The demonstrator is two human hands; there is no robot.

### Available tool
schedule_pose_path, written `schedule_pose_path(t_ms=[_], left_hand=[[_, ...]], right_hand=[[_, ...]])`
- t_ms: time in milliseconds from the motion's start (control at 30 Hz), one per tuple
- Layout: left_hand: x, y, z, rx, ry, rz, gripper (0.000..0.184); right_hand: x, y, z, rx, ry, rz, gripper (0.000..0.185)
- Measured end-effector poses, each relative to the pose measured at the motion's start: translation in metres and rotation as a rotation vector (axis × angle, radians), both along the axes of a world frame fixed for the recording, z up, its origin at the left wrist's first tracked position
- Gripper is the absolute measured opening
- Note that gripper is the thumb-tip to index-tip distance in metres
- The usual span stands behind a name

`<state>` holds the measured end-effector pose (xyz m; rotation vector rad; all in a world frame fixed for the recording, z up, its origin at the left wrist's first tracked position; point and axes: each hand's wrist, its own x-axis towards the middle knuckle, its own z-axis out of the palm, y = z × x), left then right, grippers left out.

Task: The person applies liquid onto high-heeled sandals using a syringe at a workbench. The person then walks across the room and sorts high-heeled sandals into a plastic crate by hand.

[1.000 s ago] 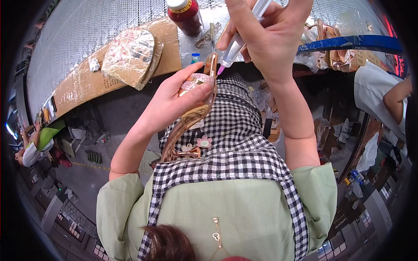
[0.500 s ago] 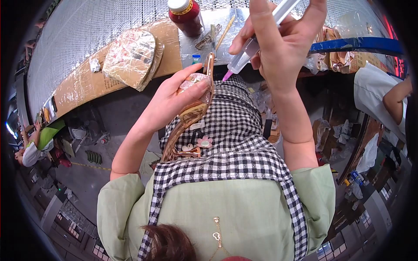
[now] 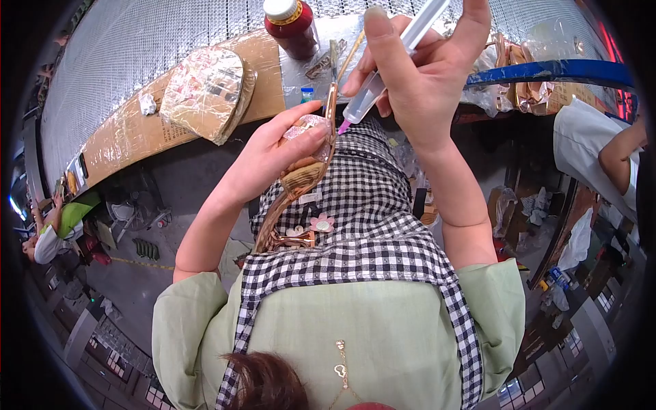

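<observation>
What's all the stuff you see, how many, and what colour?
syringe: one, clear with pink tip, upper middle
shoe-like piece: one, gold-brown, below the syringe
bottle: one, dark red, white lid, on the worktop
cap: one, blue, below the bottle
cardboard: count unclear, brown, left of the bottle
wrapped stack: one, brownish, on the cardboard
bar: one, blue, upper right
apron: one, black-and-white check, worn
flower: one, pink, against the apron
co-workers: at least two, green or white clothes, both edges
left hand: one, bare, holding the shoe-like piece
right hand: one, bare, holding the syringe
</observation>
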<state>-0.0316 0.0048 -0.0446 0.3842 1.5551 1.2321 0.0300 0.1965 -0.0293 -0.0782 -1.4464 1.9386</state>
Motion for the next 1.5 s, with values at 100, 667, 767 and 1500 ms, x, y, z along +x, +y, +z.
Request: schedule_pose_path(t_ms=[100,667,767,1500], left_hand=[[-0.001,0.0,0.0,-0.003,-0.006,-0.008,0.058],[-0.006,-0.002,-0.007,-0.009,-0.003,-0.087,0.051],[-0.005,-0.002,-0.008,0.013,-0.025,-0.092,0.051],[-0.005,0.005,-0.003,0.059,0.049,-0.071,0.052]], right_hand=[[0.0,0.0,-0.001,0.012,-0.029,0.0,0.083],[-0.005,0.005,0.0,0.004,0.028,-0.073,0.081],[-0.005,0.005,0.001,0.018,0.007,-0.069,0.08],[-0.015,0.014,0.007,-0.174,-0.174,0.135,0.072]])
